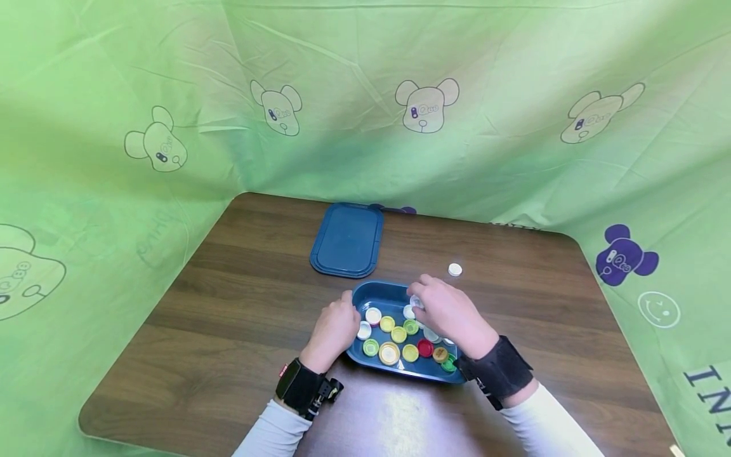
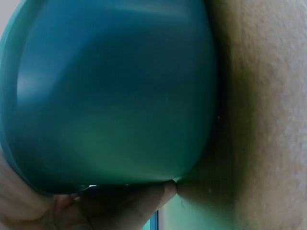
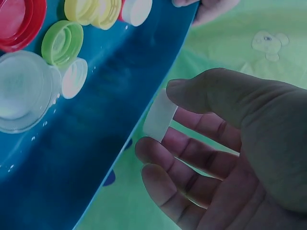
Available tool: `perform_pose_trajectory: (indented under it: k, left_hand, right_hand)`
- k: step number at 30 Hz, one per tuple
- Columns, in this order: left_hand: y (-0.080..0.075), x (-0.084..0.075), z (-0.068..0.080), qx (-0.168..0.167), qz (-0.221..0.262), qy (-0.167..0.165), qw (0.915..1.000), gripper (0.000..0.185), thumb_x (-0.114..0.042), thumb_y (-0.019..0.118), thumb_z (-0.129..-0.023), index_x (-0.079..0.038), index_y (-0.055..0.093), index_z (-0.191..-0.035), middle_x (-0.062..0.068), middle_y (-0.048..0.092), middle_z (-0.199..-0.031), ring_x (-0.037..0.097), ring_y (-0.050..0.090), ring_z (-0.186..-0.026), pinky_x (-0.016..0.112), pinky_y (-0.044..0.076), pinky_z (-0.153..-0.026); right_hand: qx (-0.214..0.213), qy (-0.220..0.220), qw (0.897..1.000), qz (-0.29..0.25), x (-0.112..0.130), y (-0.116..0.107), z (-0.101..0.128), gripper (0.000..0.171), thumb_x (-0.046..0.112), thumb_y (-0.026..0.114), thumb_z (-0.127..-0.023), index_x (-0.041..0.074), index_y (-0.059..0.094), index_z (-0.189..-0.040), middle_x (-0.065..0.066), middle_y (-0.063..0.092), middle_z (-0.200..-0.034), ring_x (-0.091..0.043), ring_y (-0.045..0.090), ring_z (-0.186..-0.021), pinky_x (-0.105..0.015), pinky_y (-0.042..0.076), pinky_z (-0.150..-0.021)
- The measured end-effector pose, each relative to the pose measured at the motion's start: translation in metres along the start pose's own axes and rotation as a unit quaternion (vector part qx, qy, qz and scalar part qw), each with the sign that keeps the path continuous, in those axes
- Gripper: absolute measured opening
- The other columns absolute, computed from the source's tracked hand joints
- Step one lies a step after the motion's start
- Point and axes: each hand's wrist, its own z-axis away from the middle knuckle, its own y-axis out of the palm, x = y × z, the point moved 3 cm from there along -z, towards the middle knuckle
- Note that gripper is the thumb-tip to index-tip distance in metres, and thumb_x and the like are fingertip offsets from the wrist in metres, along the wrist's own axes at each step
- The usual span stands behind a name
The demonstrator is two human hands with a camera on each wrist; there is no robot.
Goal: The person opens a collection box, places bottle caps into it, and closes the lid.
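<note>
My right hand (image 3: 230, 143) pinches a white cap (image 3: 159, 115) over the blue tray (image 1: 394, 297) — left hand (image 1: 334, 330) gripping its rim — next, probably, out beside the loose cap (image 1: 454, 269).

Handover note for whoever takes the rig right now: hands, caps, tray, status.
Left hand grips the left rim of the blue tray and steadies it.
Right hand is over the tray's far right side and pinches a white cap between thumb and fingers.
Mixed caps (white, yellow, green, red) lie in the tray.
One loose white cap sits on the table right of the tray; the blue lid lies behind it.
Done: apparently one cap out on the table. Left: probably the remaining caps.
</note>
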Motion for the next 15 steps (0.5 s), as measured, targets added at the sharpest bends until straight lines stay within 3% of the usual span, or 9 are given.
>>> perform_pose_trajectory:
  k: [15]
  left_hand:
    - [0.0007, 0.0004, -0.0006, 0.012, 0.012, -0.014, 0.9998, 0.041, -0.012, 0.054, -0.101, 0.009, 0.05, -0.136, 0.028, 0.067, -0.115, 0.038, 0.07, -0.094, 0.051, 0.059, -0.079]
  right_hand:
    - [0.046, 0.001, 0.999, -0.026, 0.0098, 0.0103, -0.0112, 0.032, 0.022, 0.079, -0.089, 0.009, 0.073, -0.117, -0.004, 0.064, -0.102, -0.016, 0.06, -0.085, -0.036, 0.058, -0.075]
